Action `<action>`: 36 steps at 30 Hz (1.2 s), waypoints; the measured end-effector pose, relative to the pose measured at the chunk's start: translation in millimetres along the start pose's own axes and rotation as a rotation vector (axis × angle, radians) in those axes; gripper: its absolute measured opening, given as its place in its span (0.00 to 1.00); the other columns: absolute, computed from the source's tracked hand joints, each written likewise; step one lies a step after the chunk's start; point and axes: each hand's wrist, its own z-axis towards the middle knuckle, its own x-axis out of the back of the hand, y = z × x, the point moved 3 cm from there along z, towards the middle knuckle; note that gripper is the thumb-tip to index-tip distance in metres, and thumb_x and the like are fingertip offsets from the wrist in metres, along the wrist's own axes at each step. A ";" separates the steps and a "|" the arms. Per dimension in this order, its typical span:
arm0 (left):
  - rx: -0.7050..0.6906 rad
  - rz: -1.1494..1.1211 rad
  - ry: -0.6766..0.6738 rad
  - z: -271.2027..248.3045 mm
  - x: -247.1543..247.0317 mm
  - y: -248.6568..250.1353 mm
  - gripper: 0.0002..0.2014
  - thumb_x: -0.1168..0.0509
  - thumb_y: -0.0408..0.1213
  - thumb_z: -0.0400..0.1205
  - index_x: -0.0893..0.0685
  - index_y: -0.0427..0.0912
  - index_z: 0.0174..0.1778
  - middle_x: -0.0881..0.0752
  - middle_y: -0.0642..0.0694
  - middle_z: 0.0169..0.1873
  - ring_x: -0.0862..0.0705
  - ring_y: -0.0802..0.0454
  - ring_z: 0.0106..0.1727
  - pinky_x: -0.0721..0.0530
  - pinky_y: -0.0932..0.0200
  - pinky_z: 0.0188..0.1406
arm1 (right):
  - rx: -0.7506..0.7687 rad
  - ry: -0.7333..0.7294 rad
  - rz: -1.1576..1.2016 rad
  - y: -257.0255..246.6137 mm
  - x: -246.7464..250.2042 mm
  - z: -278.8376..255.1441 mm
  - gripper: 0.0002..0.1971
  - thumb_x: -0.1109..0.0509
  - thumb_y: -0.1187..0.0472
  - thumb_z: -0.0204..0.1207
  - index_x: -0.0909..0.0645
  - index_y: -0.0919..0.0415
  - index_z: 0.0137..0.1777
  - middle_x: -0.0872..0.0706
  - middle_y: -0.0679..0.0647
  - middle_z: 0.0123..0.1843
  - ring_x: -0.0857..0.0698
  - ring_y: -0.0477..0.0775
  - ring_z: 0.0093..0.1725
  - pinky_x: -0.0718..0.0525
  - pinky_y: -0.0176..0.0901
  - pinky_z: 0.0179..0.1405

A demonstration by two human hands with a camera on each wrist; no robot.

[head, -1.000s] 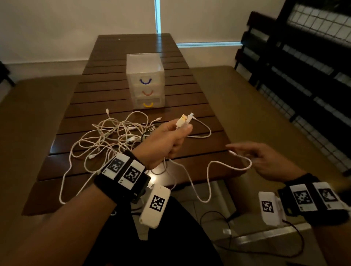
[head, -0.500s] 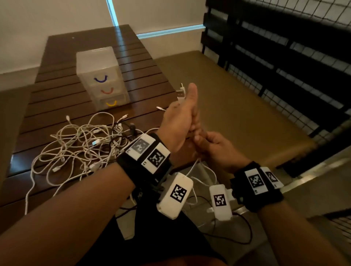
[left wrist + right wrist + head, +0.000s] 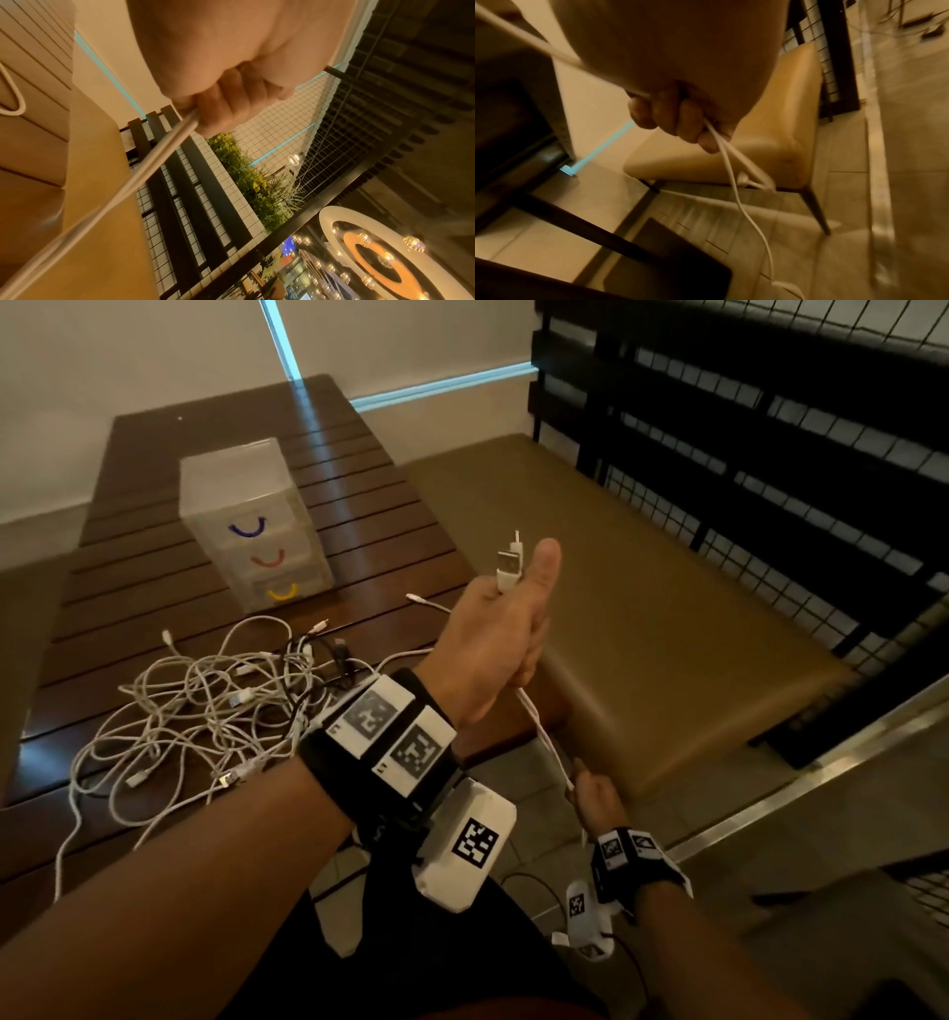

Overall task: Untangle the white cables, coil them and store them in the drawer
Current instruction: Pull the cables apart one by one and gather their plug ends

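My left hand (image 3: 506, 634) is raised over the table's right edge, fist closed round one white cable (image 3: 544, 737), with its two plugs (image 3: 509, 562) sticking up beside the thumb. The doubled cable runs taut down to my right hand (image 3: 590, 793), which grips it below table level. In the left wrist view the fingers (image 3: 226, 105) curl round the two strands (image 3: 154, 162). The right wrist view shows fingers (image 3: 680, 121) closed on the cable (image 3: 731, 172), its slack dropping toward the floor. A tangle of white cables (image 3: 205, 711) lies on the table. The clear drawer unit (image 3: 251, 526) stands behind it, drawers closed.
The dark slatted table (image 3: 154, 469) ends just right of the pile. A tan padded bench (image 3: 642, 608) runs along the right, backed by a black slatted railing with mesh (image 3: 770, 454). Tiled floor (image 3: 847, 203) and a thin black wire (image 3: 534, 880) lie below.
One second ago my right hand was out to the right with a loose loop; it met my left hand, then slid down along the cable, drawing it taut. My left hand rose.
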 end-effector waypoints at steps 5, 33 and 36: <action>-0.009 -0.059 -0.032 4.7 17.2 11.9 0.27 0.45 0.54 0.85 0.38 0.49 0.20 0.38 0.52 0.16 0.44 0.52 0.20 0.43 0.61 0.19 | -0.052 0.055 -0.063 22.5 1.2 6.3 0.24 0.47 0.49 0.87 0.18 0.70 0.61 0.17 0.68 0.62 0.19 0.66 0.59 0.25 0.48 0.54; 0.092 -0.025 0.176 -30.6 100.2 -40.2 0.17 0.51 0.43 0.90 0.25 0.43 0.38 0.28 0.47 0.28 0.33 0.52 0.28 0.34 0.58 0.26 | 1.049 -0.232 -0.228 -279.5 -55.5 -162.7 0.14 0.40 0.59 0.85 0.15 0.59 0.63 0.11 0.51 0.58 0.15 0.48 0.60 0.18 0.50 0.64; 0.123 -0.089 0.163 -34.6 103.6 -36.5 0.17 0.48 0.38 0.89 0.24 0.45 0.33 0.27 0.51 0.23 0.36 0.54 0.26 0.39 0.60 0.25 | 1.032 -0.301 -0.277 -283.0 -56.0 -167.4 0.14 0.41 0.61 0.86 0.17 0.59 0.65 0.12 0.50 0.61 0.16 0.46 0.62 0.18 0.47 0.65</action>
